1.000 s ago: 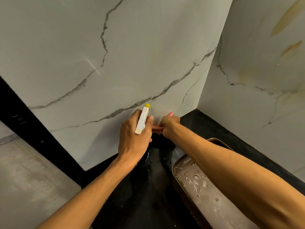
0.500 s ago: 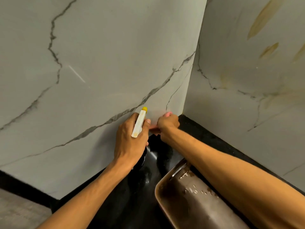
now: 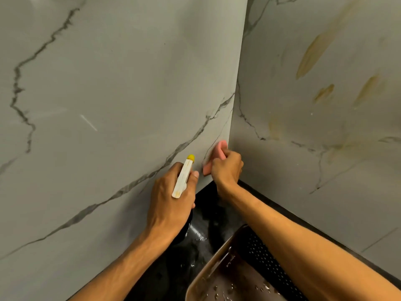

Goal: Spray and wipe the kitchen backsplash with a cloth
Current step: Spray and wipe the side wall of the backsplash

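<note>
The right hand (image 3: 226, 168) presses a folded pink cloth (image 3: 218, 152) against the grey marble-patterned tile backsplash (image 3: 130, 83). It is right at the inner corner (image 3: 237, 101), low down and just above the glossy black stone table (image 3: 208, 213). Its fingers are curled and bunched round the cloth, pinching it against the palm, and the cloth's upper fold touches the corner seam.

Just left of the corner, the left hand (image 3: 171, 198) grips a spray bottle with a white trigger head and yellow nozzle (image 3: 184, 175). The fingers wrap round the neck, the thumb lies beside the head, and the nozzle points at the panel left of the corner. Whether a finger rests on the trigger cannot be told, and the bottle's body is hidden under the hand. Below the corner, nearer the person, sits a brown metal sink basin (image 3: 211, 271) beaded with water.

The step in hand looks like wiping the seam. To do it well, push the fold into the corner and draw it along the seam in one firm stroke. Turn the cloth to a clean face when it soils, and aim the nozzle clear of the wiping hand. Right of the corner and higher up, yellow-brown streaks (image 3: 314, 51) mark the panel. Those probably need spray, a moment to soak, then overlapping passes.
</note>
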